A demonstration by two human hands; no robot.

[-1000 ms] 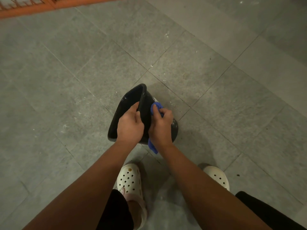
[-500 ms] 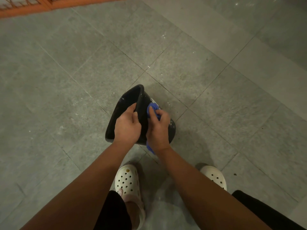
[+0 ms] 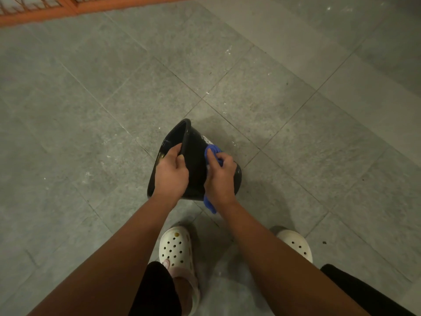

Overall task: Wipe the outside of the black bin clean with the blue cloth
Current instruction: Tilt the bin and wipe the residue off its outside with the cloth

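The black bin (image 3: 196, 153) is held above the tiled floor, tipped on its side with its mouth facing left. My left hand (image 3: 172, 174) grips the near rim, thumb on the outer wall and fingers inside. My right hand (image 3: 219, 177) presses the blue cloth (image 3: 211, 151) against the bin's outer wall. One end of the cloth pokes out past my fingers. The other end hangs below my wrist. A white label shows on the wall beyond the cloth.
Grey floor tiles (image 3: 114, 92) with white specks lie all around. My two feet in white clogs (image 3: 176, 252) stand just below the bin. An orange-red frame (image 3: 68, 10) runs along the top left edge.
My right hand with the cloth has slid along the bin's wall, from near the rim toward the base. The left hand keeps its grip on the rim.
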